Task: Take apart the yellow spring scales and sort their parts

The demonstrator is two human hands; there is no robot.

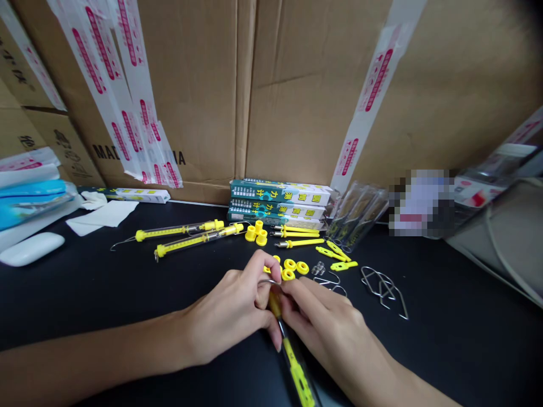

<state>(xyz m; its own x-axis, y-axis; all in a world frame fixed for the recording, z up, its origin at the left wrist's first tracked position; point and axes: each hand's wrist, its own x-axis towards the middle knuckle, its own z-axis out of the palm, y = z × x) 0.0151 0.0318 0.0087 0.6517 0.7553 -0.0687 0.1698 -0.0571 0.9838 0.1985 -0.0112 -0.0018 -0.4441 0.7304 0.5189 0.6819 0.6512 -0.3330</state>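
Both hands meet at the upper end of a yellow spring scale (296, 370) in a clear tube, which slants down towards me. My left hand (227, 316) is closed, pinching a bent metal wire hook (267, 281) at that end between thumb and finger. Fingers of my right hand (328, 325) close round the scale's yellow end cap (275, 302) from the other side. The fingertips partly cover where hook and cap meet. Just beyond the hands are several yellow ring caps (302, 268), some small springs (318, 268) and loose metal hooks (333, 278).
Two assembled spring scales (197, 240) lie at left. Further back are yellow plugs (262, 237), yellow rods (299, 243), flat yellow pieces (343, 265), stacked printed boxes (275, 195) and clear tubes (360, 217). Bent wires (384, 288) lie right; a white mouse (31, 249) left. Cardboard (203, 85) walls the back.
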